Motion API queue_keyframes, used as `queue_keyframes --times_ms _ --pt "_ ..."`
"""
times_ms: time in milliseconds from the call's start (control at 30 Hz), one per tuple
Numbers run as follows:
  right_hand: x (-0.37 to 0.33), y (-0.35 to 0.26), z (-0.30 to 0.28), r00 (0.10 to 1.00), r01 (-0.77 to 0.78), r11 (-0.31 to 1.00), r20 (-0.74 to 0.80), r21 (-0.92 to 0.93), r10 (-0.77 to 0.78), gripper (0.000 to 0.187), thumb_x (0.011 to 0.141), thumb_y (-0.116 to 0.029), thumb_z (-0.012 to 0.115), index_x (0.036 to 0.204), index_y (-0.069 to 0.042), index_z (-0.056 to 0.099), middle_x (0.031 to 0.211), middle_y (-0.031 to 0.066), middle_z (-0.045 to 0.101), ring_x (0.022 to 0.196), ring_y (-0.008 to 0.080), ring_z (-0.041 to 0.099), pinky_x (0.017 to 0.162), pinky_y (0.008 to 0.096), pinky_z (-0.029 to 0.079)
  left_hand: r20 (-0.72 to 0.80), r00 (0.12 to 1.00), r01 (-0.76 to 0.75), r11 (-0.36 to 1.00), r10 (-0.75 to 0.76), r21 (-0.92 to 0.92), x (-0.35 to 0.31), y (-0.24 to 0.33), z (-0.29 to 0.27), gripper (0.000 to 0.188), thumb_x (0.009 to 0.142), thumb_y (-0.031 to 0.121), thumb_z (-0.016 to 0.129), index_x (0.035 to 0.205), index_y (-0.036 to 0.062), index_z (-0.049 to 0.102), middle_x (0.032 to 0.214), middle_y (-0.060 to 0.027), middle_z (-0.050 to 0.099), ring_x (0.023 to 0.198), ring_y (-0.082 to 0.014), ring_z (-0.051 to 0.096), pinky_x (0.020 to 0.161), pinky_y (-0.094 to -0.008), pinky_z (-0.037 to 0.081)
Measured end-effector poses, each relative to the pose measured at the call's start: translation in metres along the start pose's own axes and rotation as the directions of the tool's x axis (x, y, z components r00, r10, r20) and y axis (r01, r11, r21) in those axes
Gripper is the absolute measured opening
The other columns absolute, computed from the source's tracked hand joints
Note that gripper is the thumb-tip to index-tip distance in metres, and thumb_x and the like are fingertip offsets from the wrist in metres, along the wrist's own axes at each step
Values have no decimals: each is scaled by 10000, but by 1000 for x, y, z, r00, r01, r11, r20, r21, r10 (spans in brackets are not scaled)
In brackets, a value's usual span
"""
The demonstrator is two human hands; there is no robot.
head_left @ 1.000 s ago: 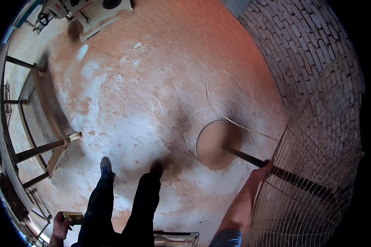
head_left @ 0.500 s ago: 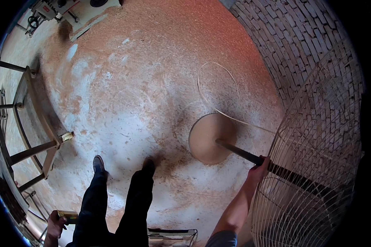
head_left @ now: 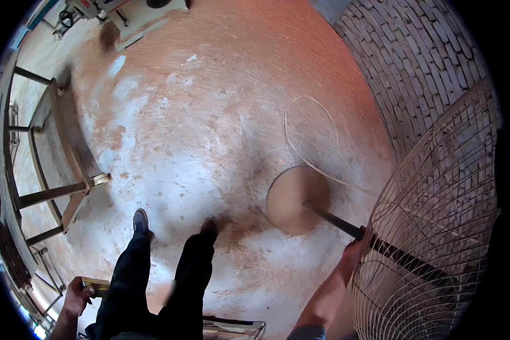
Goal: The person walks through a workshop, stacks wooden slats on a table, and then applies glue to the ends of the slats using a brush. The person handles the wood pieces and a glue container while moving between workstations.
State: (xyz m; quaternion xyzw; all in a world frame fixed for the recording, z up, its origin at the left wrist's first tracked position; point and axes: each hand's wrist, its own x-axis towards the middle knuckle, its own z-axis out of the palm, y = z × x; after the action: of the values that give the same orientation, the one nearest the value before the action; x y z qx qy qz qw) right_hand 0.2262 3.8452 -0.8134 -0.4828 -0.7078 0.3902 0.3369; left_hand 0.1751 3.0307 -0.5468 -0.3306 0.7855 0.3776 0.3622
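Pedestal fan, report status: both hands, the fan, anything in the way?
Left hand closed on small gold-coloured box. Right hand gripping fan pole. Round base on floor; pale cord looped near it.

Reddish-brown floor [head_left: 226,96] with scuffed, whitish patches, spanning the centre. Left: long, brown frame of straight bars [head_left: 54,194], with 1 pale caster [head_left: 101,179] at the corner facing the centre. Upper left: grey machine [head_left: 86,8] with 1 dark, round handwheel [head_left: 66,20], near a pale, flat, straight-edged base [head_left: 153,17]. Upper right: wall of pale grey-mauve bricks [head_left: 408,62] with dark joints, bordering the floor.
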Motion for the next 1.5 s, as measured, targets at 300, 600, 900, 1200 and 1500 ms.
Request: queue_keyframes --times_ms 300,600,900,1200,1500 --pt "-62 -23 12 941 -318 948 110 -22 319 411 897 -359 627 1197 -100 516 1044 52 566 972 137 514 851 270 378 -68 994 80 995 -84 -54 -27 -3 -20 271 823 166 664 991 -19 559 766 -76 629 649 -134 607 480 -251 486" --pt "-248 -77 33 527 -837 529 473 142 706 126 870 -179 506 749 -173 541 614 -38 387 523 117 360 466 260 260 -104 983 -174 957 153 -231 -32 -31 -87 268 826 158 666 987 -30 565 798 -101 640 686 -154 626 577 -299 518" --pt "-482 -306 121 256 456 874 965 -169 53 334 947 -228 456 1117 20 599 854 94 620 760 173 597 689 331 508 -318 877 -480 671 359 -565 -59 -55 -244 368 897 94 638 1236 32 508 1078 -83 640 1003 -162 612 862 -321 504" --pt "-642 -650 107 -46 191 966 985 172 -167 348 950 -191 545 1207 40 586 849 97 638 763 159 577 728 292 486 -812 494 -693 705 312 -151 -136 -45 -390 522 880 296 646 1327 107 455 1112 -183 627 1007 -364 622 844 -402 501" --pt "-724 -743 82 -491 -41 939 812 340 -315 516 951 -107 512 1420 8 328 1088 133 595 883 189 604 799 312 496 -657 710 -674 516 253 -529 -209 -46 -334 503 933 235 596 1381 107 407 1003 -104 616 764 -158 622 710 -311 520"
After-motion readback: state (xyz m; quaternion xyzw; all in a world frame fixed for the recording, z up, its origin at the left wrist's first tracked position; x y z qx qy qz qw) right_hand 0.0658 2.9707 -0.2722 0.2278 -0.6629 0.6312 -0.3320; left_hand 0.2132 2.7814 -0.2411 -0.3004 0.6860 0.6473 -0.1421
